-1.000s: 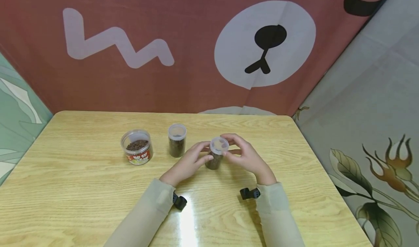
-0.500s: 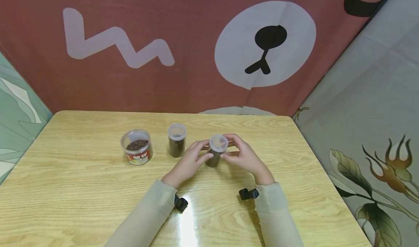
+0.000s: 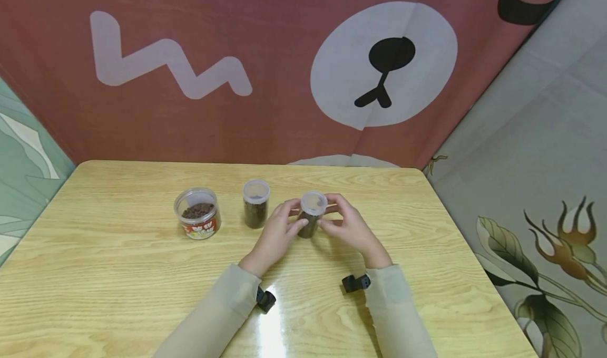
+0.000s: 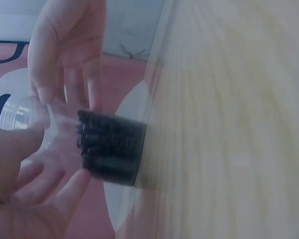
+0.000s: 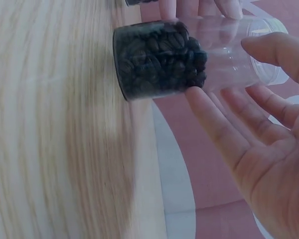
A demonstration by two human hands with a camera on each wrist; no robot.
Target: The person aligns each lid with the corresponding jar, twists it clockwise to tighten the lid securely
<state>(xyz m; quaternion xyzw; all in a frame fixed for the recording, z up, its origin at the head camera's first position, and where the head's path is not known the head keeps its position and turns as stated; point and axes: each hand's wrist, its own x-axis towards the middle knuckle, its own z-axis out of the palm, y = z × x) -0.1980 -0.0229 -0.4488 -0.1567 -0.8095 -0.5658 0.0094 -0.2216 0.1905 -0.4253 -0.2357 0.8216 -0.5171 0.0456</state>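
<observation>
A clear jar (image 3: 309, 227) with a translucent lid (image 3: 314, 203) stands upright between the two hands, about half filled with what look like dark coffee beans (image 5: 157, 59). Its base looks to be on or just at the tabletop. The left hand (image 3: 275, 235) holds the jar from the left, thumb at the near side and fingers round the far side. From the right, the right hand (image 3: 352, 231) holds it too, its thumb close to the lid end in the right wrist view. Left of the hands stands a similar lidded jar (image 3: 256, 213) of dark contents.
Farther left is a wide clear tub (image 3: 201, 228) with a red label, holding brown bits (image 3: 198, 210). The wooden table (image 3: 118, 284) meets a red curtain (image 3: 213, 131) with a bear print at its back edge. A patterned cloth (image 3: 512, 152) hangs on the right.
The jar has shifted slightly away from the person and a little to the left, with both hands moving along. The other jar and the tub have stayed put.
</observation>
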